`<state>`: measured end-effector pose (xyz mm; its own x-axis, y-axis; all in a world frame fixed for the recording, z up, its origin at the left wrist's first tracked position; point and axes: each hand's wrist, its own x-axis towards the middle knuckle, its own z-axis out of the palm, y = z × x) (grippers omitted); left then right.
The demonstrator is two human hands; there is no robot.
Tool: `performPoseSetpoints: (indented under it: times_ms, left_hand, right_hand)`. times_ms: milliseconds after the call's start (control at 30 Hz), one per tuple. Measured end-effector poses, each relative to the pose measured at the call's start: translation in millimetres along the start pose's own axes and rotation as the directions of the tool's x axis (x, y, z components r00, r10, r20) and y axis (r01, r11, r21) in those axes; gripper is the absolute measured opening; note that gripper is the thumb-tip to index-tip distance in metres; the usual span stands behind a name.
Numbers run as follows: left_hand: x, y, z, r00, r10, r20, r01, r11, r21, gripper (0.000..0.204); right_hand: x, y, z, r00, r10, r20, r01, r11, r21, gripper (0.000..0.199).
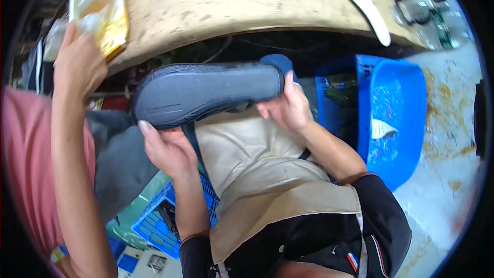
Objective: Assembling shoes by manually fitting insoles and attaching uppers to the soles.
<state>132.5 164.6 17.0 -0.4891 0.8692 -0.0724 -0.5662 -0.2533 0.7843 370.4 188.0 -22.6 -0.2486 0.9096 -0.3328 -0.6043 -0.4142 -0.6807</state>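
A dark grey shoe [206, 91] lies across in front of me, its flat sole turned up toward the camera. The wide toe end points left and the heel end points right. My left hand [172, 146] grips the toe end from below, its thumb on the rim. At the heel, my right hand [289, 105] holds the other end, thumb pressed along the edge. The shoe's upper is mostly hidden beneath the sole. Something blue [278, 63] shows just behind the heel.
A worn tan worktable [206, 5] spans the top, bearing a white insole-shaped piece [363, 5] and clear jars [424, 13]. At left, a co-worker's hand [80, 64] is at a yellow packet [116, 20]. A blue tub [393, 118] stands right; a blue crate [159, 221] sits low left.
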Motion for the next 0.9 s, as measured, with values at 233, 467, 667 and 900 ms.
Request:
performPoseSetpoints:
  times_ms: [233,467,667,900]
  left_hand:
    - [-85.2,-18.1,-110.0,0.961,-0.227,0.158,0.140,0.892,0.430,0.059]
    - [-1.2,30.6,-32.4,0.906,-0.330,0.266,0.193,0.879,0.435,0.047]
    - [-2.0,53.3,-29.1,0.922,-0.351,0.163,-0.057,0.294,0.954,0.044]
    - [-22.3,6.6,-23.9,0.904,-0.289,0.314,-0.085,0.599,0.797,0.050]
  right_hand:
    - [67.1,-2.4,26.6,0.942,-0.264,-0.205,0.186,0.924,-0.335,0.062]
    - [52.7,35.9,78.2,0.912,-0.094,0.399,0.347,0.696,-0.629,0.056]
    - [16.1,73.5,68.7,0.870,-0.198,0.453,0.486,0.509,-0.711,0.042]
    - [-0.1,17.4,29.6,0.873,-0.004,0.488,0.384,0.622,-0.683,0.027]
